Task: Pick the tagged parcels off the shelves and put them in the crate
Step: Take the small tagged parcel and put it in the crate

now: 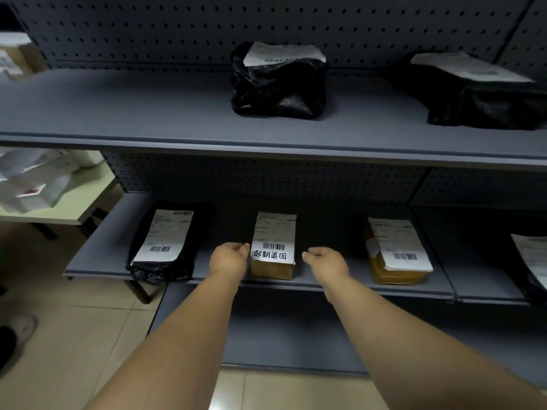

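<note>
A small brown box parcel [273, 247] stands in the middle of the lower shelf [112, 241], carrying a white label with a barcode and handwritten black characters. My left hand [229, 258] is at the box's left side, fingertips touching its edge, fingers loosely curled. My right hand [325, 261] hovers just right of the box, a small gap apart, fingers loosely curled and holding nothing. No crate is in view.
On the lower shelf lie a black bag parcel [165, 247] at left, a yellow-brown parcel [396, 253] at right and another label [532, 255] at the far right. Two black bag parcels [278, 84] [479, 93] sit on the upper shelf. A pale table [74, 202] stands left.
</note>
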A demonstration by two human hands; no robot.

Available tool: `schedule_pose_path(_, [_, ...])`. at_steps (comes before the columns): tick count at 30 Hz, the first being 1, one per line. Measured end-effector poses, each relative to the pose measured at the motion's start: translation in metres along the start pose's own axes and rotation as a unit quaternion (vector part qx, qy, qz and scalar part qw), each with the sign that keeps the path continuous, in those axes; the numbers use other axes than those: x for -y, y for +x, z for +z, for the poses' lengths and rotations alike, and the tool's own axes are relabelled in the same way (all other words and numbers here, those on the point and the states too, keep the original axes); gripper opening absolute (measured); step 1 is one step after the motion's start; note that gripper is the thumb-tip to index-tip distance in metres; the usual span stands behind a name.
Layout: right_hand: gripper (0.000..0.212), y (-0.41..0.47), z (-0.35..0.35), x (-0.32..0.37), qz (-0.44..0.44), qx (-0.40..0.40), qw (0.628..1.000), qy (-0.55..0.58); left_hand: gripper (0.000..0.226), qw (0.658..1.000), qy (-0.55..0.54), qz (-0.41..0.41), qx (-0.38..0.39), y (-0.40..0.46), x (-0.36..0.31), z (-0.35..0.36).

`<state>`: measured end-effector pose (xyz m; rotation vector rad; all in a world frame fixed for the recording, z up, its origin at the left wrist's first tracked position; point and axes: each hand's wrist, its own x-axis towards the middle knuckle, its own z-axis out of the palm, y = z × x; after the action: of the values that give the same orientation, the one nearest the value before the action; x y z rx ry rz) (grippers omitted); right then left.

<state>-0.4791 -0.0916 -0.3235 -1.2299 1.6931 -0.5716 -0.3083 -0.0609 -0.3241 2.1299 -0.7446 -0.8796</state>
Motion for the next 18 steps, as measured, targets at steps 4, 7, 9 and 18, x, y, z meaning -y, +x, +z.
schedule_pose_path(4, [0.043,0.014,0.015,0.003,0.047,0.037,0.993,0.097,0.033,0.997,-0.074,-0.021,0.032,0.02,0.005,0.007])
schedule_pose_path(7, [0.042,0.024,0.024,0.004,0.084,0.041,0.985,0.144,0.029,0.987,-0.14,-0.038,0.064,0.034,0.009,0.013])
schedule_pose_path(9, [0.039,0.03,0.027,0.003,0.116,0.037,0.977,0.176,0.024,0.974,-0.193,-0.065,0.097,0.04,0.011,0.016])
schedule_pose_path(18, [0.03,0.044,0.036,-0.005,0.129,0.079,0.949,0.278,0.014,0.958,-0.221,-0.093,0.156,0.054,0.013,0.025])
